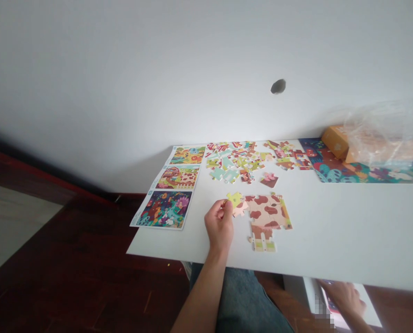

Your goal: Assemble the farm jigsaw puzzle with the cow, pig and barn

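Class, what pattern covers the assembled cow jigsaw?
The cow jigsaw has brown blotches on cream, best seen in the head view.

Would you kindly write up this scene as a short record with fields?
Left hand: pinches a yellow-green puzzle piece
Right hand: below the table edge at lower right; any held item is unclear
Beside left hand: partly joined cow-patterned puzzle section
Surface: white table
Also on table: loose puzzle pieces; printed sheet of three picture scenes; orange cardboard box; clear plastic wrap
Floor: dark wood floor
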Available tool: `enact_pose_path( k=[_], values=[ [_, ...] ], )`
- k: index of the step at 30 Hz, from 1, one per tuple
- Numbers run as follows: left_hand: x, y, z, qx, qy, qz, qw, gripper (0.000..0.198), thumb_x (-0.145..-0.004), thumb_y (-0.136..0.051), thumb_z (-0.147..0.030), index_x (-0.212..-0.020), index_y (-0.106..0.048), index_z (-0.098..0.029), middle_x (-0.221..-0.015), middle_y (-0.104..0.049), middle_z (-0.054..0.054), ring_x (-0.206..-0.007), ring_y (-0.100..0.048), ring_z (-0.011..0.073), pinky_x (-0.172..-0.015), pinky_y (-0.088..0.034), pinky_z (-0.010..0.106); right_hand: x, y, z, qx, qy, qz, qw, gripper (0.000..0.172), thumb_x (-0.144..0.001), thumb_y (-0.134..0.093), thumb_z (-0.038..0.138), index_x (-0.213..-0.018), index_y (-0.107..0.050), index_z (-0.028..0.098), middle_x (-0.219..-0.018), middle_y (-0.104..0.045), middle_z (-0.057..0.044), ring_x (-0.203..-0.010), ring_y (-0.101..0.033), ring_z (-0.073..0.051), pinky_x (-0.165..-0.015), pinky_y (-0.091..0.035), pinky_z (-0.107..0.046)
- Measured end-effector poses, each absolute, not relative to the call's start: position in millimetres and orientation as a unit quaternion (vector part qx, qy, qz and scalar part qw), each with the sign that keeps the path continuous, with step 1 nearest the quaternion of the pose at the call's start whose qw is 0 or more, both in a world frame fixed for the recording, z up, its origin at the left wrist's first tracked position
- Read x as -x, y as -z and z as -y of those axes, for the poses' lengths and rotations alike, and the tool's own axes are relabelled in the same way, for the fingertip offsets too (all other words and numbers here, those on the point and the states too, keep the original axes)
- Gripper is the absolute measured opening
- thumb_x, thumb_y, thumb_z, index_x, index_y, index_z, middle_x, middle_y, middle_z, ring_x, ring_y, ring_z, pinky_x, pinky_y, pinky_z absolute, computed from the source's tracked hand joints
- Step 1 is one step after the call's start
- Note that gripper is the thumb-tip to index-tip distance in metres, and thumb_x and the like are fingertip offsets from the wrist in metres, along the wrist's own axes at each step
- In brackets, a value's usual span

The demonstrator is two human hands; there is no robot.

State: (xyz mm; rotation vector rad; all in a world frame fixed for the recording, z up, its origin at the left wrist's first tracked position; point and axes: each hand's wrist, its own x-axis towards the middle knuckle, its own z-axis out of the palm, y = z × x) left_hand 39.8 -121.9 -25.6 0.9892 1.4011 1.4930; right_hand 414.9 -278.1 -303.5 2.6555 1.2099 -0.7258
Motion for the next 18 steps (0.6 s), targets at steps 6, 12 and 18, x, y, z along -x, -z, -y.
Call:
enact_pose_path(
  k=[6, 12, 18],
  values=[
    [-39.6, 24.9, 121.6, -0.393, -0.597, -0.559, 0.419, 0.031, -0.085, -0.067, -0.045, -0.079, -0.061, -0.015, -0.063, -0.052, -0.003, -0.054, -0.047, 0.0084, -0.050, -0.034, 0.018, -418.6, 312.9, 278.6, -0.889, 0.234, -0.380, 0.100, 0.048, -0.067, -0.054, 0.066, -0.076, -0.075, 0.024, -0.113, -0.068, -0.024, -0.115, -0.061, -0.044, -0.092, -0.046, -0.061],
    [-40.0, 24.3, 122.4, -0.395, -0.595, -0.561, 0.419, 0.031, -0.085, -0.066, -0.045, -0.079, -0.061, -0.015, -0.061, -0.050, -0.004, -0.054, -0.046, 0.0082, -0.049, -0.033, 0.018, -423.3, 321.2, 280.8, -0.888, 0.238, -0.379, 0.107, 0.047, -0.068, -0.053, 0.065, -0.074, -0.075, 0.024, -0.115, -0.067, -0.024, -0.115, -0.062, -0.043, -0.092, -0.046, -0.059],
    [-40.0, 22.9, 122.0, -0.397, -0.592, -0.569, 0.410, 0.034, -0.083, -0.067, -0.048, -0.077, -0.061, -0.015, -0.059, -0.047, -0.004, -0.050, -0.042, 0.0075, -0.046, -0.030, 0.018, -425.2, 326.0, 282.1, -0.888, 0.242, -0.376, 0.107, 0.046, -0.067, -0.056, 0.061, -0.079, -0.077, 0.022, -0.117, -0.066, -0.025, -0.117, -0.060, -0.044, -0.093, -0.045, -0.058]
  ],
)
